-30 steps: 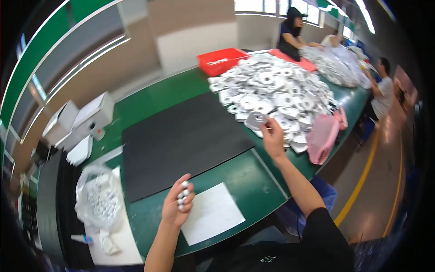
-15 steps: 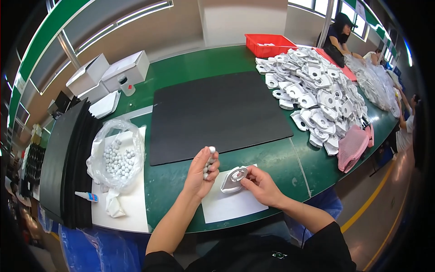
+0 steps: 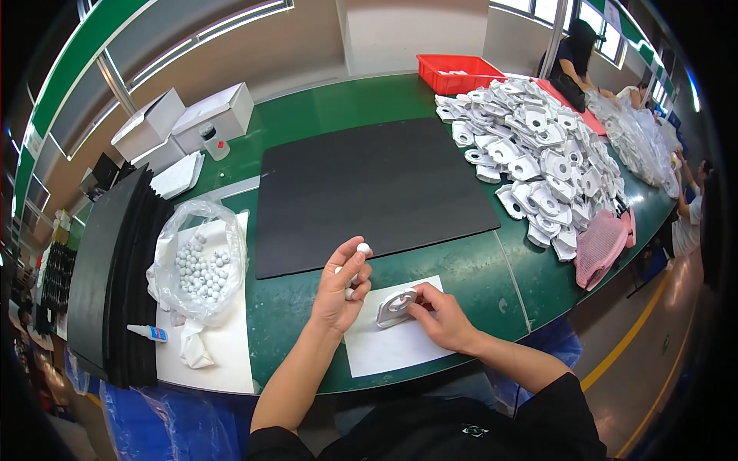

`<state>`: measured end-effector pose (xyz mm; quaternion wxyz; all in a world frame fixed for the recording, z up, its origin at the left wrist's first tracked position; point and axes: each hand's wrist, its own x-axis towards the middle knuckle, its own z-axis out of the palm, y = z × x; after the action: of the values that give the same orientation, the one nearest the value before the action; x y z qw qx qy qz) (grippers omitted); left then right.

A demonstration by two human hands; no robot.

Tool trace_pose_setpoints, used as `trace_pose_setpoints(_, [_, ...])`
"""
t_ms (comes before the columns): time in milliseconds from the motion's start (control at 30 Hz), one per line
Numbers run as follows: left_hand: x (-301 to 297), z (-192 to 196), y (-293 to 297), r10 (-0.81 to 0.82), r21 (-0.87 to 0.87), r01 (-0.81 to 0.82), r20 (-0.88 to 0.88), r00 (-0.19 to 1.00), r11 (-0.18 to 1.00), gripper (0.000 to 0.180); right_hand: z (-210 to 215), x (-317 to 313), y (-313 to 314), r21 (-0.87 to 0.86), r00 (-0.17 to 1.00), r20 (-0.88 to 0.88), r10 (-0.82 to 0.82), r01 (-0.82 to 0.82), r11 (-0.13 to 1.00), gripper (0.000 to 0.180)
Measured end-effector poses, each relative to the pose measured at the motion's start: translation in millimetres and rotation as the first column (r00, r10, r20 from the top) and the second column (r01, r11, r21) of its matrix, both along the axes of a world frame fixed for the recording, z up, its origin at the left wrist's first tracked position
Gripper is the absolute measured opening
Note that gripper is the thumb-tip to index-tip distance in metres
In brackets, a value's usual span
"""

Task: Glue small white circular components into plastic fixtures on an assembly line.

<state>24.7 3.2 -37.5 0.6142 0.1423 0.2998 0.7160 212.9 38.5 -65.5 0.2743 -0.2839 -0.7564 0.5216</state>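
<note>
My left hand (image 3: pixel 340 290) is closed around several small white balls, with one white ball (image 3: pixel 364 249) pinched between thumb and fingertip at the top. In my right hand (image 3: pixel 442 319) is a white plastic part (image 3: pixel 392 310) with a round hole, gripped by its right edge and tilted up. This part is above a white paper sheet (image 3: pixel 396 349) near the table's front edge. Left of my hands, an open clear plastic bag (image 3: pixel 201 265) holds many more white balls.
Behind my hands lies a black mat (image 3: pixel 373 196). A large heap of white plastic parts (image 3: pixel 546 165) covers the right side, with a pink mesh cloth (image 3: pixel 600 250) beside it. A glue bottle (image 3: pixel 147 333), black sheets (image 3: pixel 115 284), a red bin (image 3: pixel 457 75) and white boxes (image 3: pixel 215 119) stand around.
My left fingers have shifted, raising one ball to the fingertips. The white part in my right hand has turned slightly, staying over the paper.
</note>
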Motion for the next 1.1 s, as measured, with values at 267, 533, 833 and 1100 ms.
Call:
trace_pose_setpoints(267, [0.0,-2.3,-2.2,-0.012,-0.012,0.013,0.012,1.0,1.0,0.019,2.4,0.9,-2.9,0.121,1.0,-0.004,-0.012,0.012,0.993,0.014])
trace_pose_setpoints(533, [1.0,-2.2,-0.2,-0.049,-0.02,0.048,-0.036,0.998,0.999,0.027,0.7,1.2,-1.4,0.099,0.997,-0.046,0.069,-0.065,0.993,0.018])
trace_pose_setpoints(833, [8.9,-6.2,-6.9,-0.215,-0.095,0.197,-0.25,0.944,0.976,0.024,19.2,6.6,32.7,-0.703,0.814,-0.548,-0.19,-0.325,0.633,0.015])
trace_pose_setpoints(1100, [19.3,6.0,-5.2,-0.237,-0.163,0.199,-0.26,0.936,0.966,0.024,11.9,4.9,39.4,-0.692,0.814,-0.548,-0.193,-0.311,0.652,0.013])
